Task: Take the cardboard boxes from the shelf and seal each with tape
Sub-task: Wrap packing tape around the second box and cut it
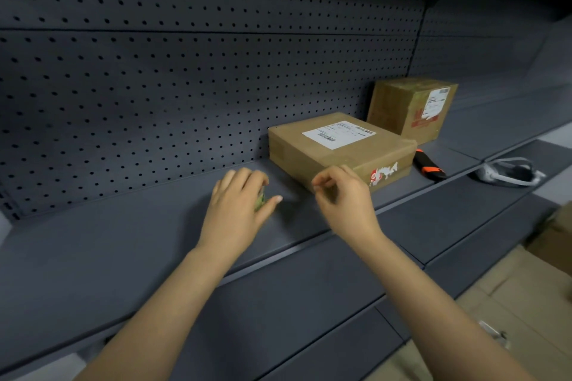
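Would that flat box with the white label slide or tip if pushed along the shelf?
The flat box is low and wide, so it probably slides rather than tips. Its square edges suggest stiff cardboard.

Nothing's properly readable from where I'm standing. My flat box (pixel 371 153) has a white shipping label (pixel 339 134) with barcodes, and the back box (pixel 393 105) has a torn label (pixel 435 101) plus red print, all too blurry.
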### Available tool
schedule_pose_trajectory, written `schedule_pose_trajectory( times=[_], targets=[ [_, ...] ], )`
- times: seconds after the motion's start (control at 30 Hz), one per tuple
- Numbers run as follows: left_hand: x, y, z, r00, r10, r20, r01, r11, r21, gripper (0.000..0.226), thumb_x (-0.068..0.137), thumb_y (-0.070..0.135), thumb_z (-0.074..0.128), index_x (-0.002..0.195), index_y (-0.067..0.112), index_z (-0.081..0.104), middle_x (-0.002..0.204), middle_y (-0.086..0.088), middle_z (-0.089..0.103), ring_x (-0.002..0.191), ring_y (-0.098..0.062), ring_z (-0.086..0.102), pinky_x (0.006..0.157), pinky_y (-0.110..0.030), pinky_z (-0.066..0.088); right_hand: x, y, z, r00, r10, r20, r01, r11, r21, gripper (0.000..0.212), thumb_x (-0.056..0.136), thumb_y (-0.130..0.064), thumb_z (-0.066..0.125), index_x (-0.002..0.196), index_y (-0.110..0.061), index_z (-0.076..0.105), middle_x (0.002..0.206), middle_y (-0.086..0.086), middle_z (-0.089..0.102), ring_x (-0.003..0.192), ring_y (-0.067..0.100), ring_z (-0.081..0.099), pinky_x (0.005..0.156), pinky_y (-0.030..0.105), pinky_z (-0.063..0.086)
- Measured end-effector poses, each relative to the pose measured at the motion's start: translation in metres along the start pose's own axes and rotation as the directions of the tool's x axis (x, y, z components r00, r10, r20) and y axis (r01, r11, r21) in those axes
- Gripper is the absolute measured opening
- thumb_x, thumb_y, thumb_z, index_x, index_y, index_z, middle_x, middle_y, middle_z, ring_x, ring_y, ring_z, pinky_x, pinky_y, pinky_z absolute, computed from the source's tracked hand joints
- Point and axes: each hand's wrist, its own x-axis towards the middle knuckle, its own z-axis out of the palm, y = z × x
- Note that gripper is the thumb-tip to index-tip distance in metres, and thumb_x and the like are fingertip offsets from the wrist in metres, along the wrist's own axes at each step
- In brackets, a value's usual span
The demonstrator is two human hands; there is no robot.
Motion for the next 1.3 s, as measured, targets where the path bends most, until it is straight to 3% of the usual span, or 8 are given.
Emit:
schedule_pose_trajectory(
  times=[0.17,0.33,0.47,0.57,0.7,0.8,1.03,1.3],
  targets=[
    [0.016,0.047,0.017,0.997,0.066,0.033,-0.060,0.986,-0.156,0.026,0.094,0.036,0.053,0.107,0.015,0.060,0.104,-0.001,0.058,0.098,-0.024,0.054,0.083,-0.040,0.047,0.007,0.031,-0.042,0.995,-0.087,-0.044,0.084,0.994,-0.070,0.022,0.077,0.004,0.066,0.084,-0.016,0.063,0.088,-0.002,0.060,0.082,0.010,0.053,0.073,0.011,0.038],
    [0.033,0.089,0.051,0.996,-0.015,0.083,0.038,0.955,-0.293,0.047,0.100,0.029,0.053,0.141,0.008,0.044,0.144,-0.007,0.044,0.132,-0.022,0.041,0.107,-0.026,0.031,0.035,0.076,-0.072,0.945,-0.318,0.079,0.328,0.926,-0.186,0.020,0.087,-0.005,0.066,0.105,-0.012,0.067,0.103,0.002,0.066,0.096,0.023,0.058,0.088,0.028,0.043],
    [0.044,0.095,0.070,0.989,-0.079,0.128,0.113,0.949,-0.293,0.054,0.102,0.034,0.049,0.149,0.013,0.039,0.158,0.000,0.032,0.144,-0.011,0.027,0.114,-0.019,0.020,0.057,0.107,-0.074,0.892,-0.368,0.264,0.386,0.922,-0.017,0.033,0.094,-0.023,0.064,0.126,-0.013,0.066,0.131,-0.001,0.063,0.129,0.008,0.051,0.112,0.019,0.032],
    [0.040,0.096,0.081,0.983,-0.135,0.128,0.169,0.935,-0.312,0.053,0.102,0.031,0.050,0.151,0.016,0.038,0.160,0.006,0.027,0.146,0.000,0.018,0.116,-0.011,0.015,0.066,0.122,-0.064,0.855,-0.446,0.264,0.425,0.895,0.137,0.035,0.089,-0.024,0.069,0.122,-0.011,0.068,0.126,-0.001,0.065,0.126,0.005,0.054,0.113,0.025,0.036],
    [0.030,0.121,0.100,0.933,-0.353,0.074,0.356,0.864,-0.355,0.060,0.104,0.027,0.039,0.157,0.019,0.011,0.161,0.011,0.010,0.144,0.004,0.011,0.104,0.003,0.010,0.071,0.131,-0.052,0.848,-0.496,0.185,0.447,0.858,0.253,0.033,0.084,-0.023,0.074,0.115,-0.011,0.072,0.120,0.000,0.068,0.120,0.004,0.058,0.110,0.023,0.039],
    [0.028,0.151,0.118,0.826,-0.562,0.054,0.533,0.745,-0.402,0.063,0.106,0.027,0.029,0.156,0.021,-0.007,0.163,0.002,0.019,0.144,-0.012,0.028,0.101,-0.010,0.025,0.070,0.137,-0.043,0.845,-0.526,0.097,0.485,0.830,0.275,0.031,0.084,-0.021,0.074,0.112,-0.010,0.073,0.117,0.001,0.070,0.118,0.008,0.060,0.108,0.027,0.041],
    [0.028,0.162,0.127,0.735,-0.675,-0.060,0.671,0.737,-0.077,0.055,0.105,0.033,0.030,0.155,0.011,0.023,0.121,-0.018,0.064,0.103,-0.037,0.062,0.079,-0.042,0.047,0.072,0.141,-0.038,0.835,-0.547,0.066,0.507,0.810,0.294,0.028,0.083,-0.021,0.075,0.110,-0.011,0.074,0.116,0.002,0.071,0.116,0.012,0.063,0.106,0.033,0.045],
    [0.024,0.152,0.108,0.789,-0.598,-0.143,0.593,0.801,-0.076,0.035,0.101,0.038,0.049,0.101,0.009,0.067,0.069,-0.003,0.064,0.068,-0.029,0.064,0.053,-0.034,0.036,0.080,0.137,-0.049,0.806,-0.553,0.210,0.499,0.827,0.260,0.036,0.079,-0.024,0.081,0.112,-0.011,0.073,0.121,0.002,0.069,0.117,0.016,0.062,0.103,0.035,0.046]
  ],
)
